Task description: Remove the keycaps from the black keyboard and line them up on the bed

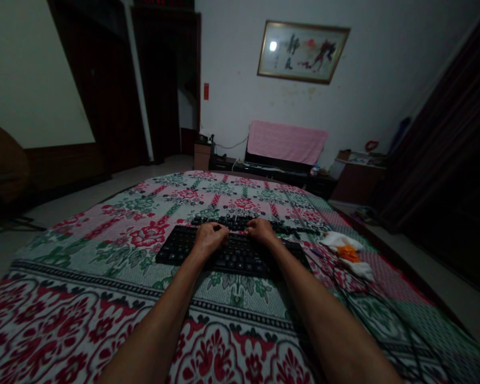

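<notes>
A black computer keyboard (234, 261) lies on the patterned cloth in front of me, with keycaps on its near rows. Just beyond its far edge, several loose black keycaps (240, 221) are spread in a band. My left hand (211, 237) is above the keyboard's far left part, its thumb and fingers pinched round a small dark piece that looks like a keycap. My right hand (260, 231) is at the far edge beside the loose keycaps, fingers curled together. Whatever its fingertips hold is too small and dark to make out.
The flowered cloth (104, 309) covers the broad surface. To the right lie a white and orange cloth bundle (348, 253), a thin purple tool (317, 253) and black cables (384, 312). Beyond stands a low cabinet with a pink towel (286, 141) over a screen.
</notes>
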Action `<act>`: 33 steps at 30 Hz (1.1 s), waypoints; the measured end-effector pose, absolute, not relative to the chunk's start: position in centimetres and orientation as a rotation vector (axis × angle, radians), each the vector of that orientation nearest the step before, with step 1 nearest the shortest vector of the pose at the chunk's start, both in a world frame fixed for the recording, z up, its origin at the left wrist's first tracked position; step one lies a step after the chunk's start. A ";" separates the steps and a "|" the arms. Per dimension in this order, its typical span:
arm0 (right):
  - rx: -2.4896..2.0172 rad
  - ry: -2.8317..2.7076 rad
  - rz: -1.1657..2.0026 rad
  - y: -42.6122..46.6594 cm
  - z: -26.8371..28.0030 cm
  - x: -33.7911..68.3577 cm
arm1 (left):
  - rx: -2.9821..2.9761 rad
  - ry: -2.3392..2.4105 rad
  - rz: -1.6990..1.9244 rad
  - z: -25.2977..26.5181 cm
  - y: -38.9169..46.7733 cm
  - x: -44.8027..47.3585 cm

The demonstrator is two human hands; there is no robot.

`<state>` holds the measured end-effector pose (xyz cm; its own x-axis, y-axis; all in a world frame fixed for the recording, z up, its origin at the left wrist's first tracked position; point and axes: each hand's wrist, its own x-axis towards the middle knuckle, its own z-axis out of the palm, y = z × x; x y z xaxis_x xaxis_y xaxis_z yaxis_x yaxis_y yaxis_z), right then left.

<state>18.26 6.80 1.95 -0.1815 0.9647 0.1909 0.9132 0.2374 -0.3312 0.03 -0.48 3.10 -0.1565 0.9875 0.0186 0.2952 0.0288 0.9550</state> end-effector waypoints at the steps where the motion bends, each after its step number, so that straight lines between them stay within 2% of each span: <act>1: -1.708 -2.142 0.183 6.2 2.0 18.5 | 1.352 1.558 1.131 3.3 -0.7 0.3; 10: -1.502 -2.002 0.114 0.9 1.3 19.1 | 1.570 1.389 1.018 3.3 -1.2 1.4; 17: -1.460 -1.990 0.065 0.1 0.2 18.8 | 1.603 1.210 0.853 4.0 -1.9 1.4; 24: -1.454 -2.047 0.037 -0.3 0.1 18.6 | 1.515 1.142 0.841 4.2 -1.9 0.6; 33: -1.440 -2.040 0.031 -0.2 -0.3 18.7 | 1.453 1.355 0.875 4.0 -1.6 0.7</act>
